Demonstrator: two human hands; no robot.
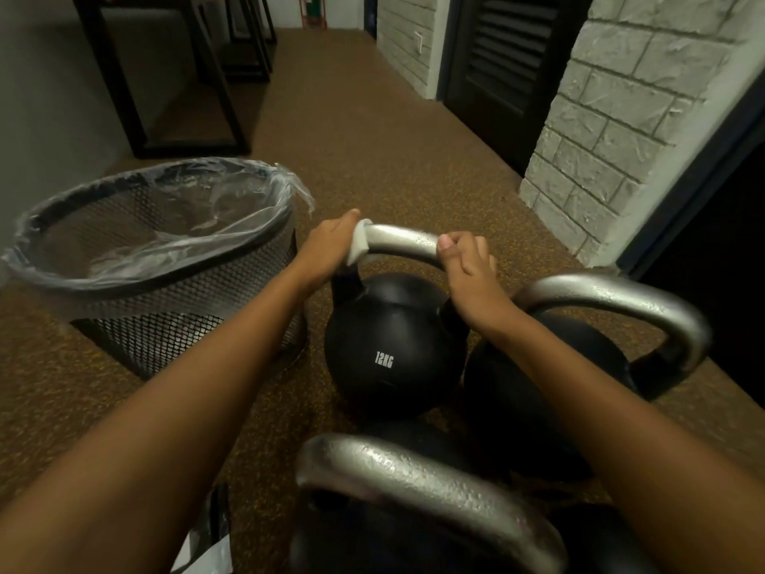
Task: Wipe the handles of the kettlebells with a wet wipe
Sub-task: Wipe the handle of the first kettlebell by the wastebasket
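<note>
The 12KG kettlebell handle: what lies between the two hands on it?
In the head view, only bare silver handle runs between the left hand, which presses the wet wipe, and the right hand.

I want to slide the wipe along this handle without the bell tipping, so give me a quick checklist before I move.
1. Wipe wrapped on the handle of the 12KG kettlebell under the left hand: ok.
2. Right hand steadying the handle's other end: ok.
3. Bare handle between the hands free to wipe: ok.
4. Kettlebell standing upright on the floor: ok.
5. Lined bin beside it for the used wipe: ok.
6. Wipe wet enough: cannot tell.
</note>
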